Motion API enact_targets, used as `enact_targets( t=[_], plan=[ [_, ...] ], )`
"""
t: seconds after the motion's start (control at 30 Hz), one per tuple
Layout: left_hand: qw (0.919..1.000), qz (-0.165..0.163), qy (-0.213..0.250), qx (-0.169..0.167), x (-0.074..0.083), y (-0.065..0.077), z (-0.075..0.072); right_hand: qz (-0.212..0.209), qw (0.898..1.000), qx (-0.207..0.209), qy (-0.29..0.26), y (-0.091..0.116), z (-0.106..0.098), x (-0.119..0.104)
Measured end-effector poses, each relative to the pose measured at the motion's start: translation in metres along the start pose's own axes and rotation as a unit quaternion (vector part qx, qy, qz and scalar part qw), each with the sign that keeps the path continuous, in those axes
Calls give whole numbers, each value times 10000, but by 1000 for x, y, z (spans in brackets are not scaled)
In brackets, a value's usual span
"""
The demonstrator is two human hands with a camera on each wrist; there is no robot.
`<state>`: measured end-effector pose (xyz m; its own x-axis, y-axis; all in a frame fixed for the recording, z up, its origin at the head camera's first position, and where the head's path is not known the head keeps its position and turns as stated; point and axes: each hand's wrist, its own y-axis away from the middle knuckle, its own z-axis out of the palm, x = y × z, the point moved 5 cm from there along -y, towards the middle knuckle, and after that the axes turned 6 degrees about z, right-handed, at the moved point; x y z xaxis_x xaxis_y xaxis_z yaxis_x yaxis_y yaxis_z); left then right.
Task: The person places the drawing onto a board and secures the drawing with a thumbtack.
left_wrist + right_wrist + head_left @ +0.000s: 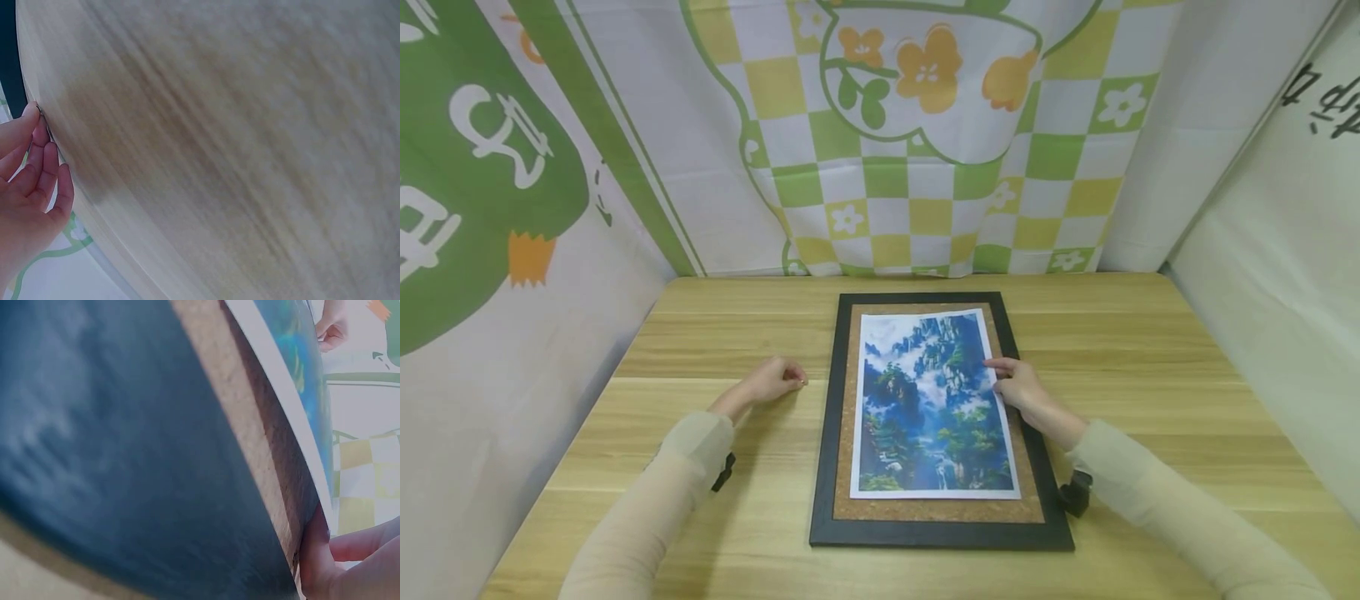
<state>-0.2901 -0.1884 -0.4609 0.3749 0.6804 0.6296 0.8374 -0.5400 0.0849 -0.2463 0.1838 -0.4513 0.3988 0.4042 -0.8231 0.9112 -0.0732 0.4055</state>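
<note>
A printed landscape picture (936, 408) with blue mountains and a white border lies on a cork board (940, 511) in a black frame (940, 535). My right hand (1026, 396) pinches the picture's right edge between thumb and fingers. In the right wrist view that edge (284, 394) stands a little off the cork. Left of the frame, just above the table, my left hand (772, 380) pinches a tiny metallic piece (805, 382) between thumb and forefinger. Most of this piece is hidden by the fingertips, so its kind is unclear.
The board rests on a light wooden table (1150, 367). A checked green, yellow and white cloth (932, 200) hangs behind the table's far edge. Printed sheets stand at the left (580, 308) and right (1270, 242). Dark wrist cameras sit under both sleeves.
</note>
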Motion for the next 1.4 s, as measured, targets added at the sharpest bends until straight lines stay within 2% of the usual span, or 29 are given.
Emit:
enact_targets(
  t=[0.47,0.67,0.93,1.1,1.23,1.4],
  plan=[
    [10000,21,92,-1,0,0,1,-404,9980,94,470,-1,-3,1],
    [10000,36,29,4,-2,-1,1,-753,9926,182,939,2,-3,-2],
    [10000,7,24,-16,-2,-1,1,-1187,9848,213,1248,4,-5,-4],
    [10000,47,10,-9,-3,-2,1,-1901,9696,416,1486,9,-9,-8],
    [10000,45,-39,-28,-4,-2,1,-2301,9553,590,1761,12,-13,-9],
    [10000,1,-4,-51,-2,-1,0,-2821,9322,330,2245,15,-14,-10]
  ],
)
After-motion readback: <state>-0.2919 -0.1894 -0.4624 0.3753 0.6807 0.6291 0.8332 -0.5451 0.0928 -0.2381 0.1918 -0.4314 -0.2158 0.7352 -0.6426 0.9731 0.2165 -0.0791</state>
